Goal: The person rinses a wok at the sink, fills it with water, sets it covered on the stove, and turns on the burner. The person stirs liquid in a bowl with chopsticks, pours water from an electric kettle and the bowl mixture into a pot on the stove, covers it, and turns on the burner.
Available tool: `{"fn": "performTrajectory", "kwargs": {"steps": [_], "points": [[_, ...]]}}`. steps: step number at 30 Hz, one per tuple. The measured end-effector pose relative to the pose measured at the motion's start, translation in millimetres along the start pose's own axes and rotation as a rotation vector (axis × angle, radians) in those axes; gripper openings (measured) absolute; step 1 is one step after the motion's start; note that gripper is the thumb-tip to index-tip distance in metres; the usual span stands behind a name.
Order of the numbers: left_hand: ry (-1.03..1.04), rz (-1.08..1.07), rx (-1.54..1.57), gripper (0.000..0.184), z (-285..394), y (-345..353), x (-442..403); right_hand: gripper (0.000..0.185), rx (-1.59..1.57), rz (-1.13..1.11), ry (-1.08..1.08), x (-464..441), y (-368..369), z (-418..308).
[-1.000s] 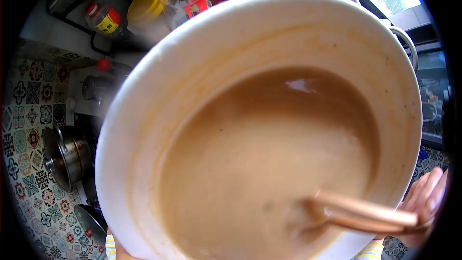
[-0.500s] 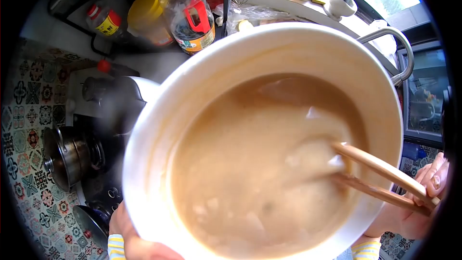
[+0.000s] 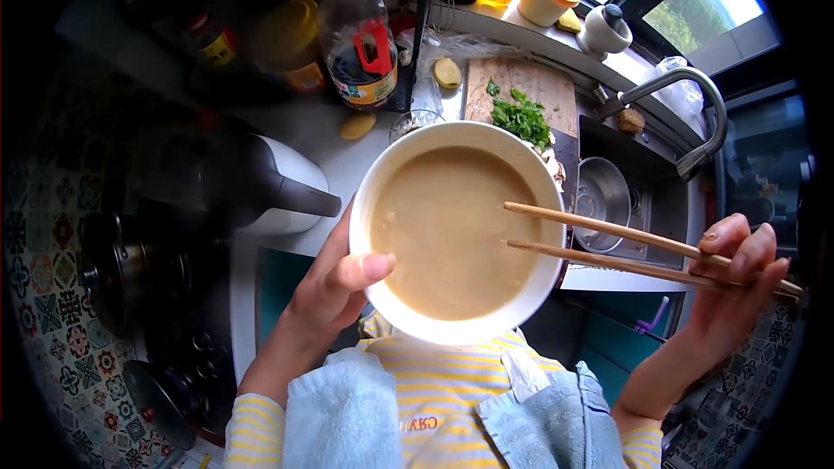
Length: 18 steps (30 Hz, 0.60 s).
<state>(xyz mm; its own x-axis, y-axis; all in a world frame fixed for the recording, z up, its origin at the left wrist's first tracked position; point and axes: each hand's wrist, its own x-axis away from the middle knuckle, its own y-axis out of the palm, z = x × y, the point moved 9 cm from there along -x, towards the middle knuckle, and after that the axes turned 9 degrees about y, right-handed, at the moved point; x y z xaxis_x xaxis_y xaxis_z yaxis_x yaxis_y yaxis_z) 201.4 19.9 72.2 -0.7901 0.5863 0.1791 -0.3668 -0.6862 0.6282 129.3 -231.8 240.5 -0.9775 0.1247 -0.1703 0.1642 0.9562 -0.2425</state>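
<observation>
At the left side of the white bowl (image 3: 460, 333), gripping it with the left hand (image 3: 328, 285), thumb over the rim, other fingers mostly hidden behind the wall. Holding it up, with a striped shirt (image 3: 443, 375) on its near side. Right of the bowl, pinching wooden chopsticks (image 3: 608, 228) with the right hand (image 3: 731, 291), fingers bent around them, parted tips over the tan liquid (image 3: 447, 243) inside. Beyond it, chopped greens (image 3: 523, 117) on a cutting board (image 3: 534, 74).

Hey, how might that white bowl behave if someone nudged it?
The bowl would probably slosh, since cloudy liquid fills much of it. It may also tip fairly easily, as only the left hand visibly holds it.
</observation>
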Motion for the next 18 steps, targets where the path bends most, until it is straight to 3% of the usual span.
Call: {"fn": "performTrajectory", "kwargs": {"steps": [4,8,12,13,18], "points": [[0.034,0.007,0.039,0.081,-18,-17,-6,0.044,-0.218,0.138,0.029,1,-5,28],[0.038,0.042,0.111,0.078,-40,-38,-6,0.042,-0.365,0.103,0.267,8,8,91],[0.039,0.068,0.110,0.076,-55,-54,-6,0.038,-0.344,0.200,0.218,18,17,100],[0.038,0.069,0.106,0.076,-60,-59,-7,0.036,-0.306,0.241,0.315,21,16,113],[0.031,0.086,0.120,0.076,-77,-77,-7,0.030,-0.433,0.197,0.349,27,28,136]]}}
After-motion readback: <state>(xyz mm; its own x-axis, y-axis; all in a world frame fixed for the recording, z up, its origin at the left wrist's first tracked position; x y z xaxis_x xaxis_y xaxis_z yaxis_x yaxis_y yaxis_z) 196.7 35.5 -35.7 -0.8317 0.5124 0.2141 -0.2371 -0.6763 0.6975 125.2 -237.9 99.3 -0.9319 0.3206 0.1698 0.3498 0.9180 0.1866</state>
